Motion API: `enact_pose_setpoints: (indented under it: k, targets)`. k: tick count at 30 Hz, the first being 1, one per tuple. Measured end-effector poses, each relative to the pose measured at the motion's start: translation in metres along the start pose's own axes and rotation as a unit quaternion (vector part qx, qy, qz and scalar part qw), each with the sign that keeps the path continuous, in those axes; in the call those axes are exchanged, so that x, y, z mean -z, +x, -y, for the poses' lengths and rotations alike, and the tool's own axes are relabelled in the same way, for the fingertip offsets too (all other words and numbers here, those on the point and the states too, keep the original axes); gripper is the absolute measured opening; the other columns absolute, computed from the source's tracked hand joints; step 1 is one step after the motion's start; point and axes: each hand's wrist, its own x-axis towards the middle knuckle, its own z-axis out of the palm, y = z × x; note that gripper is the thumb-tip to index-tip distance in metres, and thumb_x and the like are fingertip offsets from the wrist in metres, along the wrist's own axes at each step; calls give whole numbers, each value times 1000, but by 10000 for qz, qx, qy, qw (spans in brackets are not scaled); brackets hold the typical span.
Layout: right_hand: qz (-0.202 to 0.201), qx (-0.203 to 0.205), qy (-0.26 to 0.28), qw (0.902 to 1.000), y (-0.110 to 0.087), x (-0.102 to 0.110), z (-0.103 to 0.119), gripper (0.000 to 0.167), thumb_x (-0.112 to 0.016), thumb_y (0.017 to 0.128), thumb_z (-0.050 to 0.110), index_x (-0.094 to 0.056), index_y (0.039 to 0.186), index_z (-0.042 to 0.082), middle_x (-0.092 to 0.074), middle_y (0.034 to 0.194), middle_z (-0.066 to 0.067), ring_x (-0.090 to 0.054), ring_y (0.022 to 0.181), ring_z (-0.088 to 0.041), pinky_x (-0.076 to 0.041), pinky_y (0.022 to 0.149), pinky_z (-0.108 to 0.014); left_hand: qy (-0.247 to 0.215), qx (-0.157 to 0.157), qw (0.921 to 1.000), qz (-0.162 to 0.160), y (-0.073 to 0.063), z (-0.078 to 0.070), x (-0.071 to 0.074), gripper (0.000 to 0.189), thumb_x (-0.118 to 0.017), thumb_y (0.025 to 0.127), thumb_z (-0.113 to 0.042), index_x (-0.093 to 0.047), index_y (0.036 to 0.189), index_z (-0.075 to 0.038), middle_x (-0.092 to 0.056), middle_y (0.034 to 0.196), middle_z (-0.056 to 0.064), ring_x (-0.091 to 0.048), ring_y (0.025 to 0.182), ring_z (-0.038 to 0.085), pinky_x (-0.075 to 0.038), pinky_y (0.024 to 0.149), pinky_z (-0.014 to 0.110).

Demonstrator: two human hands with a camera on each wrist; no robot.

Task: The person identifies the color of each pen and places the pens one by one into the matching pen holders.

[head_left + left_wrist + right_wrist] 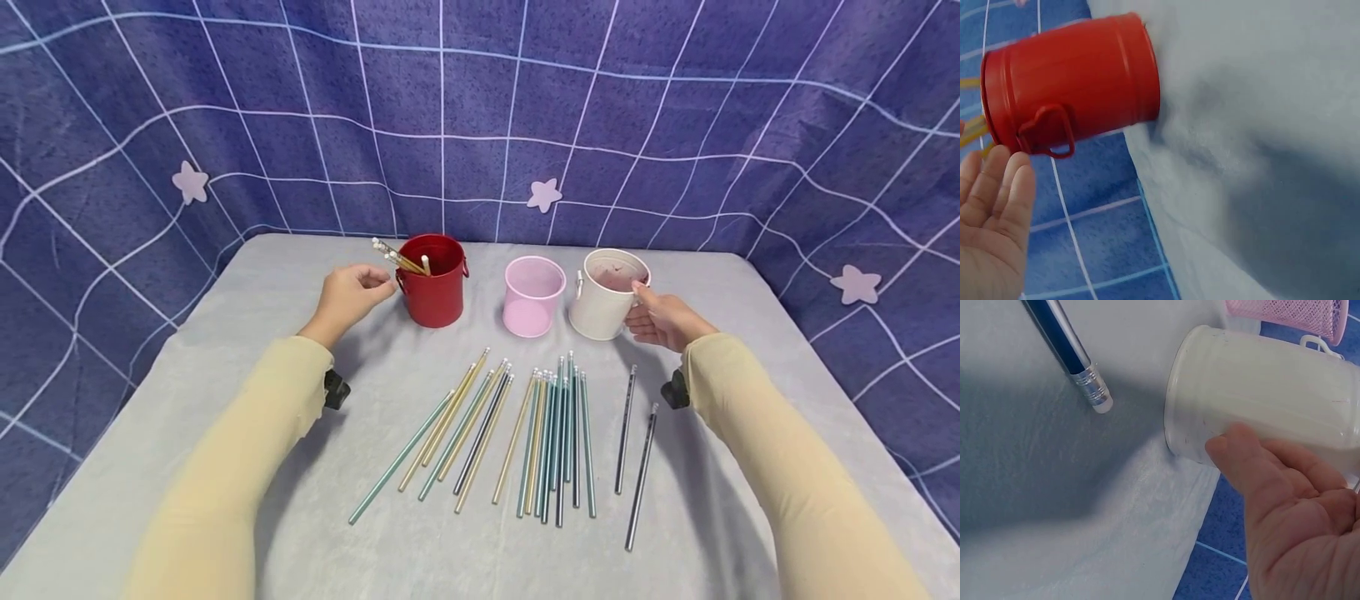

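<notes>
Red bucket (435, 300) stands at our eleven o'clock on the bench (427, 567) — left hand (350, 296) beside it, fingers loosely extended — while our right hand (666, 321) touches the cream bucket (600, 312) at one o'clock, gripping or not we cannot tell.

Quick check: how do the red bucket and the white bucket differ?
The red bucket has pencils sticking out of its top; none show in the white bucket.
In the head view, the red bucket stands left of the pink bin, the white bucket right of it.
The red bucket is deep red, the white bucket off-white.
Both are round and open-topped, with side loops.
</notes>
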Motion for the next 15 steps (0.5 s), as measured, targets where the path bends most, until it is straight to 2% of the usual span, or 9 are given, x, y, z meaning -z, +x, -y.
enact_pose_setpoints:
  k: [4,7,10,12,15]
  targets:
    - [5,-26,13,10000,0,1,-1,86,-14,101,52,-12,138,-26,-18,146,-40,-21,138,-46,-23,112,-47,151,-31,9988,470,-7,-6,-4,20,-65,85,-16,-71,90,3,-70,83,15,-62,80,26,-44,69,30]
    - [35,-51,-4,10000,1,1,-1,86,-14,101,52,-11,138,-26,-17,146,-40,-20,138,-46,-23,112,-47,231,-181,9965,783,-13,-11,-11,18,-62,84,-14,-71,88,1,-69,80,11,-59,77,23,-45,69,31]
    - [94,-59,-36,9999,1,1,-1,86,-14,100,52,-11,138,-25,-17,146,-40,-20,138,-46,-23,112,-46,358,-466,9916,1152,-20,-14,-19,16,-61,84,-11,-72,87,1,-69,79,9,-61,77,23,-49,72,34]
    - [109,-64,-45,9999,1,1,-1,86,-15,100,52,-11,138,-25,-17,146,-40,-20,138,-46,-23,112,-46,476,-674,9850,1517,-24,-19,-25,15,-62,84,-10,-72,87,1,-70,80,8,-62,77,23,-50,74,36]
    - [93,-57,-59,9999,1,2,0,87,-15,100,53,-11,138,-25,-17,146,-40,-20,138,-46,-23,112,-47,771,-994,9673,2200,-29,-28,-35,14,-63,84,-11,-73,87,-1,-70,78,6,-62,74,21,-52,74,36]
